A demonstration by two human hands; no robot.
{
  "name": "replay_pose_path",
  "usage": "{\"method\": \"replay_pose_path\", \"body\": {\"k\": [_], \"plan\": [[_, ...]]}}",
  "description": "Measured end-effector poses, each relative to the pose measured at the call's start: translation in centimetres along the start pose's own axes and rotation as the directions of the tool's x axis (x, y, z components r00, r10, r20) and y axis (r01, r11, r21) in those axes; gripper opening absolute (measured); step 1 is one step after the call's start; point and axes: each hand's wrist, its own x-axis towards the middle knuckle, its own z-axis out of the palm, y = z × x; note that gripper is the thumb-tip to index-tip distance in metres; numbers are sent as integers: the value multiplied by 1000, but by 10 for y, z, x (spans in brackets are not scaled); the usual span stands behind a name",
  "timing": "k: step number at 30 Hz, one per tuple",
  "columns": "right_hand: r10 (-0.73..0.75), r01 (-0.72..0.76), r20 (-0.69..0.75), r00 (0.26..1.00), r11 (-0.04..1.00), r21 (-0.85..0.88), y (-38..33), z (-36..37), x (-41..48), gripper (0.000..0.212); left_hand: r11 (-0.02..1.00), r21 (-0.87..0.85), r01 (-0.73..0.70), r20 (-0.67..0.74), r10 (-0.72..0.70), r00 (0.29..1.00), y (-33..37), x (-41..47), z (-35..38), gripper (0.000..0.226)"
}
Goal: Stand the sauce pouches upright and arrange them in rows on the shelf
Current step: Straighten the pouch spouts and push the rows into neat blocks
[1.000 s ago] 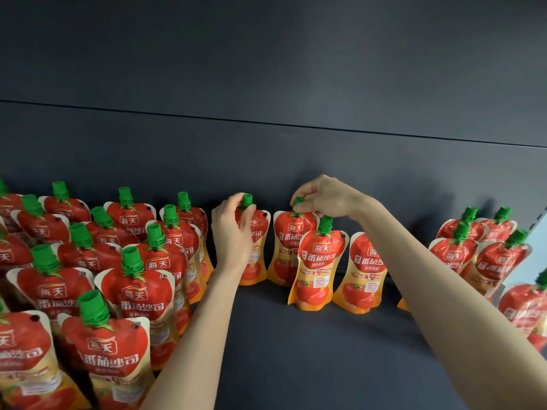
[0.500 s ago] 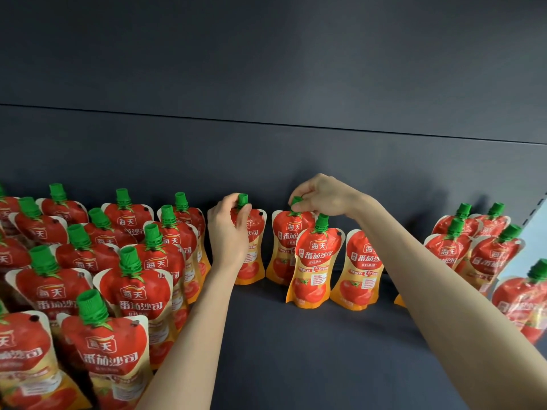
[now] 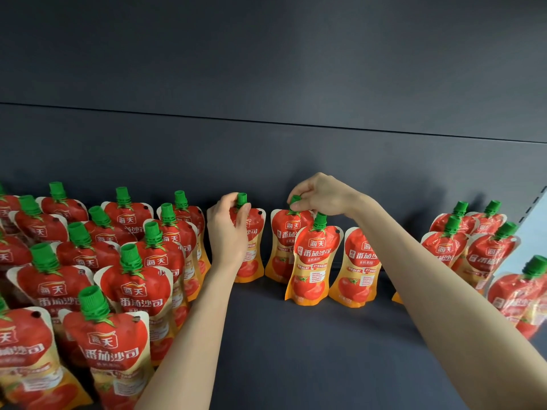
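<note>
Red tomato sauce pouches with green caps stand on a dark shelf [image 3: 296, 350]. My left hand [image 3: 228, 232] wraps the neck of an upright pouch [image 3: 253, 250] at the back wall, fingers around its green cap. My right hand [image 3: 319, 195] pinches the cap of the neighbouring back pouch [image 3: 281, 241]. In front of that one stand two more upright pouches, one [image 3: 312, 267] with its cap showing and one [image 3: 358, 270] whose top is hidden by my right forearm.
Several rows of upright pouches [image 3: 133, 279] fill the shelf's left side. A looser cluster of pouches [image 3: 479, 250] stands at the right by the pale side panel [image 3: 535, 220]. The dark back wall [image 3: 266, 158] rises just behind the pouches. Bare shelf lies between my forearms.
Both hands keep their grip on the two back pouches with almost no movement; the view has shifted slightly.
</note>
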Motion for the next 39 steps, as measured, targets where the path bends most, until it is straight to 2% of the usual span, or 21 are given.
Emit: {"method": "replay_pose_path", "body": {"k": [10, 14, 18, 20, 24, 27, 30, 34, 39], "plan": [[21, -21, -2, 1000, 999, 27, 1, 0, 0, 24, 1000, 18, 17, 1, -17, 1000, 2, 0, 0, 33], [22, -19, -37, 999, 997, 72, 3, -2, -7, 30, 999, 39, -25, -37, 27, 999, 5, -2, -2, 36], [-7, 31, -193, 981, 992, 119, 15, -8, -29, 27, 986, 49, -159, -128, 164, 978, 21, -15, 0, 30], [-7, 44, -273, 962, 990, 131, 25, -11, -45, 26, 983, 5, -181, -95, 181, 979, 32, -29, 6, 29], [42, 6, -360, 932, 991, 133, 50, -10, -75, 32, 964, -255, -75, 127, 111, 986, 43, -59, 28, 33], [83, -44, -388, 918, 993, 109, 68, -5, -89, 43, 917, -380, 122, 290, -8, 957, 43, -74, 41, 37], [134, -73, -393, 910, 983, 166, 81, 1, -95, 50, 886, -373, 277, 411, -110, 905, 34, -83, 51, 50], [162, -56, -414, 896, 965, 256, 93, 13, -100, 29, 917, -293, 269, 388, -144, 911, 32, -86, 48, 30], [90, 38, -417, 905, 957, 289, 79, 29, -98, 25, 924, -283, 256, 313, -164, 936, 26, -88, 19, 25]]}}
